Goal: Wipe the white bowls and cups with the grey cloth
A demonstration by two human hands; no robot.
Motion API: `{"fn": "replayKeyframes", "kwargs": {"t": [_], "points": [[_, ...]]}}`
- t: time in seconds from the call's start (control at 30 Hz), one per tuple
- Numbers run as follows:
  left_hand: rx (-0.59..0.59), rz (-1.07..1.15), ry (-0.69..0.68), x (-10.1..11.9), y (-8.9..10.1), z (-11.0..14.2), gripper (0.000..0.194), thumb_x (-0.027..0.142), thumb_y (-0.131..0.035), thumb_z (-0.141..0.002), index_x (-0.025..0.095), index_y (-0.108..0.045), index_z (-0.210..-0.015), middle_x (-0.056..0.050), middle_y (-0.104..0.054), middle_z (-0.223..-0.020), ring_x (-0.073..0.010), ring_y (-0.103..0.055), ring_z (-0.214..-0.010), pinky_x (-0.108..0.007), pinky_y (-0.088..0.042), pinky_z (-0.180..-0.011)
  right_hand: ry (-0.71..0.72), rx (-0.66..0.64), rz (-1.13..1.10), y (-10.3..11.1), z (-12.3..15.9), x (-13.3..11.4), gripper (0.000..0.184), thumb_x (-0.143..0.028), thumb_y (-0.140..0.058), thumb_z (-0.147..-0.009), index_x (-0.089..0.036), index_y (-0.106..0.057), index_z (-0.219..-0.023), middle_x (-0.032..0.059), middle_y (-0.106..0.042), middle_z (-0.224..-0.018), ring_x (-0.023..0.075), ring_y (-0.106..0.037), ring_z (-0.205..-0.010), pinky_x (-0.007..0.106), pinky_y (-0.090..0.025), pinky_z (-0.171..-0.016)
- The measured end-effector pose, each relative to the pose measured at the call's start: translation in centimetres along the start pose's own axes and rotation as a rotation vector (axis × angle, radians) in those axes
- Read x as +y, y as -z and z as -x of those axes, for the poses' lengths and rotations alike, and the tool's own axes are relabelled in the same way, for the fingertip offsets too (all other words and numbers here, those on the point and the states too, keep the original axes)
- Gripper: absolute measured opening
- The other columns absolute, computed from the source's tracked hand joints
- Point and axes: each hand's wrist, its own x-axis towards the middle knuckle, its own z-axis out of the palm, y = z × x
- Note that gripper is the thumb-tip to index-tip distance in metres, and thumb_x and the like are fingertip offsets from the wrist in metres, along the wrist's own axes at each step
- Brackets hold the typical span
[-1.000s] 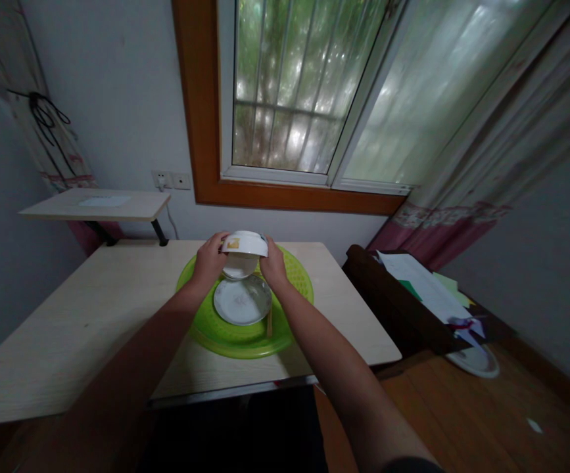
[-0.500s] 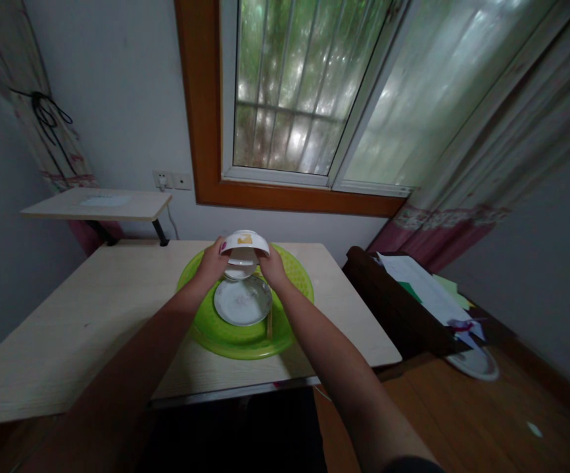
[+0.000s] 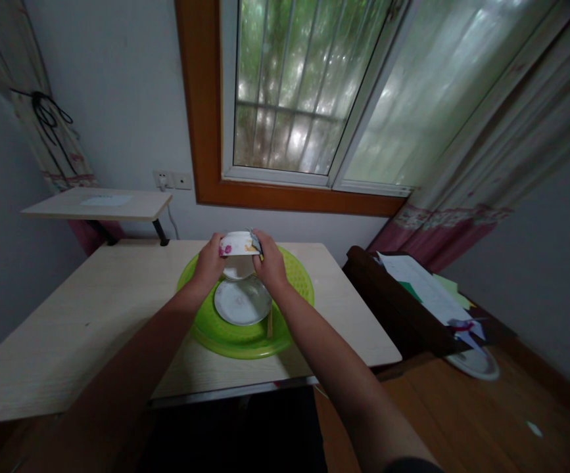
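Observation:
My left hand (image 3: 209, 264) grips the left side of a white bowl (image 3: 237, 243) printed with pink and yellow motifs. On the other side, my right hand (image 3: 269, 263) is closed on the same bowl. A small grey-blue thing (image 3: 255, 240), perhaps cloth, shows by my right fingers; its kind is unclear. The bowl is tilted on its side above a round green plastic tray (image 3: 255, 350). Under it, another white bowl (image 3: 238, 270) is partly hidden. A white plate (image 3: 242, 303) lies nearer to me in the tray, with wooden chopsticks (image 3: 269, 323) to its right.
The pale wooden table (image 3: 82, 322) carries a small raised shelf (image 3: 58, 207) at the back left. Behind it are a wall socket (image 3: 172, 180) and a window (image 3: 289, 85). To the right, a dark brown piece of furniture (image 3: 393, 302) holds papers (image 3: 413, 279).
The held bowl has turned, so more of its printed outside shows. My right hand has shifted up and round its side, and the grey-blue thing now shows there.

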Motion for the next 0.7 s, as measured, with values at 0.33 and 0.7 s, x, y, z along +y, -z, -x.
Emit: {"fn": "replayKeyframes", "kwargs": {"t": [0.33, 0.7], "points": [[0.031, -0.114, -0.028, 0.5, -0.1, 0.1, 0.046, 0.007, -0.044, -0.082, 0.02, -0.053, -0.126, -0.011, -0.068, -0.119, -0.0221, -0.064, -0.106, -0.035, -0.049, -0.094, 0.404, -0.153, 0.134, 0.2, -0.1, -3.6, 0.052, -0.033, -0.055, -0.095, -0.02, -0.049, -0.145, 0.0118, -0.049, -0.152, 0.0263, -0.032, -0.151, 0.051, -0.03, -0.124], [0.042, -0.165, -0.03, 0.0, -0.1, -0.3, 0.058, 0.0, -0.048, -0.074, 0.019, -0.051, -0.128, -0.014, -0.066, -0.125, -0.0277, -0.063, -0.115, -0.039, -0.05, -0.1, 0.081, 0.121, 0.02, 0.5, -0.4, -0.5, 0.041, -0.027, -0.032, -0.105, -0.021, -0.063, -0.132, 0.0101, -0.065, -0.134, 0.0217, -0.055, -0.133, 0.048, -0.042, -0.117]]}}
